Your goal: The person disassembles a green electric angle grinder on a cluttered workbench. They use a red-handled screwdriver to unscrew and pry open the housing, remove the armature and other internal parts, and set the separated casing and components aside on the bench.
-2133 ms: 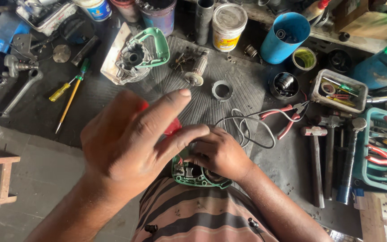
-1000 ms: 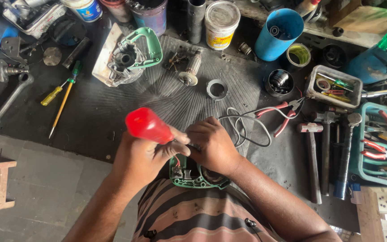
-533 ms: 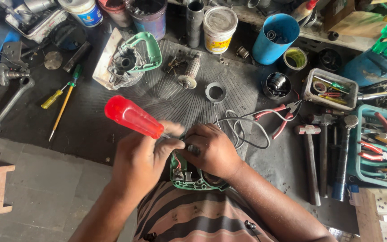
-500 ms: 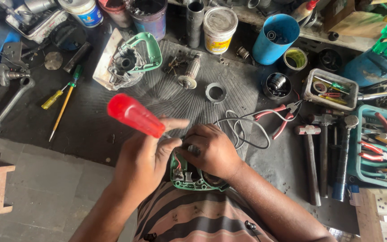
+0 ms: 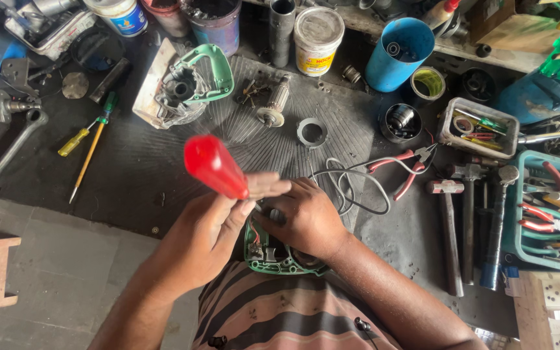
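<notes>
The right hand (image 5: 306, 217) clasps and mostly hides the green plastic tool housing (image 5: 268, 251). The left hand (image 5: 205, 236) grips a red-handled screwdriver (image 5: 214, 166), shaft unseen. Grey cable (image 5: 351, 185) loops at two o'clock.

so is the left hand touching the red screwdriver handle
Touching. The head view shows the left hand with its fingers wrapped around the base of the red screwdriver handle.

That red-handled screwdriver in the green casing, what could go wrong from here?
1. The left hand grips the red-handled screwdriver tilted, and its tip is hidden; it might slip onto the right hand steadying the green casing.
2. Red wires show inside the casing beside the tool; a slip could nick them.
3. The casing rests at the person's body, not on the mat, so it may shift.
</notes>
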Available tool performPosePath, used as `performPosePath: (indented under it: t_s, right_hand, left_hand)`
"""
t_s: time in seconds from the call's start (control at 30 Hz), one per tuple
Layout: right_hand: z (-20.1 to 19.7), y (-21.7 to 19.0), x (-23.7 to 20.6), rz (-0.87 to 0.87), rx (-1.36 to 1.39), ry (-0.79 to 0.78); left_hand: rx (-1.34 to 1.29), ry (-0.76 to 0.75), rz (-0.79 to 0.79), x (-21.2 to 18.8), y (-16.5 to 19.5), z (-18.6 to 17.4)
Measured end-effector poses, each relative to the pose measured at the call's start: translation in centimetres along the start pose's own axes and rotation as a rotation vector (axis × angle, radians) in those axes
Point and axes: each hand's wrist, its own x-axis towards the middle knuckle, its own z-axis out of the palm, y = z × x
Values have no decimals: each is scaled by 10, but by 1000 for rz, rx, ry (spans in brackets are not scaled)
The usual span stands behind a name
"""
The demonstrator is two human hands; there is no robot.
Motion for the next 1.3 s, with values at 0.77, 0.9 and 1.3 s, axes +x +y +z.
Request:
performPosePath:
  t_s: [0.77,0.9,1.3]
  right_hand:
    - [-3,2,1,-2,-2,2]
    - [-3,3,1,-6,18,-41]
    - [-2,3,2,-60,-32,-21]
  left_hand:
    - [115,26,-13,2,4,1]
    - [446,146,21,2,0,7]
    - [285,136,-64,-8,-4,9]
